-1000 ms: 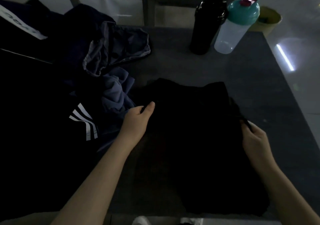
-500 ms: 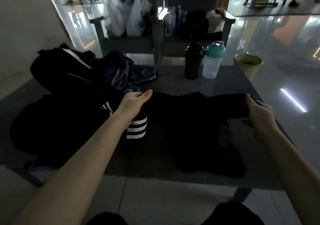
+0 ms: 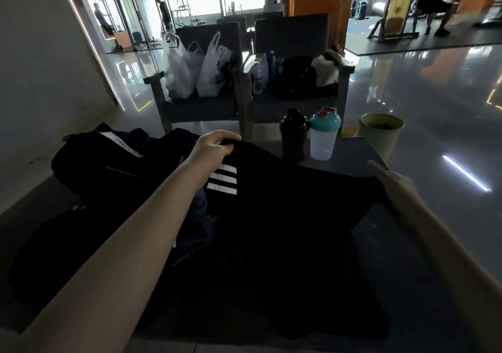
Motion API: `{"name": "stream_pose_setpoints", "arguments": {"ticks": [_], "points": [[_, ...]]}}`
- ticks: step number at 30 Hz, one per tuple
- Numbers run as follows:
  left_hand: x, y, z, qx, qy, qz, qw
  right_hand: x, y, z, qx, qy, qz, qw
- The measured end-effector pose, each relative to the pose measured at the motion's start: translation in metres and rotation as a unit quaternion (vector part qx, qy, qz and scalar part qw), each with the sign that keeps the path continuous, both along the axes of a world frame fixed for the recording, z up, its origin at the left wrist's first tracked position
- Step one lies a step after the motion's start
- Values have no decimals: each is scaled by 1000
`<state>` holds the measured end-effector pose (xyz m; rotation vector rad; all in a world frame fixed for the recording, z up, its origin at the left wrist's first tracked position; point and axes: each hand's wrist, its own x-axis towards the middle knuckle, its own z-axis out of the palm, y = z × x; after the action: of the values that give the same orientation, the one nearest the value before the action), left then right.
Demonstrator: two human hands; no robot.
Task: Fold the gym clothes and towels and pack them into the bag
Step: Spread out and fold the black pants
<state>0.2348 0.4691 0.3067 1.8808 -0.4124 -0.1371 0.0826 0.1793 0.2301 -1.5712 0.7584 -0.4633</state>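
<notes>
The left hand [image 3: 211,149] and right hand [image 3: 396,187] grip black garment [image 3: 277,216] edges.

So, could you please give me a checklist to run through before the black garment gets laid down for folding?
1. Grip of the left hand on the black garment, upper edge: ok.
2. Hold of the right hand on the opposite edge: ok, thumb on top.
3. Garment free of creases: cannot tell, too dark.
4. The black bottle and clear shaker upright, beyond the cloth: ok.
5. Bare space on the table beneath the garment: cannot tell, the cloth hides it.
6. The black bag open for packing: cannot tell.
</notes>
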Motion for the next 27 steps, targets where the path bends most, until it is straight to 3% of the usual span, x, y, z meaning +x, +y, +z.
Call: {"name": "stream_pose_setpoints", "arguments": {"ticks": [5,9,14,19,24,27], "points": [[23,-25,-12,33,-33,91,995,4,-14,-22,-238,112,106,959],[34,-36,-13,34,-42,94,994,-11,-26,-31,-300,134,80,941],[46,-42,-8,143,-145,155,967,-25,-40,-38,-334,104,-33,936],[39,-35,-3,177,-132,131,967,-21,-45,-33,-215,65,-87,971],[19,-34,8,74,-42,42,995,-11,-31,-25,-230,113,-44,966],[4,-41,19,42,-4,-36,998,-2,-10,-15,-301,145,65,940]]}}
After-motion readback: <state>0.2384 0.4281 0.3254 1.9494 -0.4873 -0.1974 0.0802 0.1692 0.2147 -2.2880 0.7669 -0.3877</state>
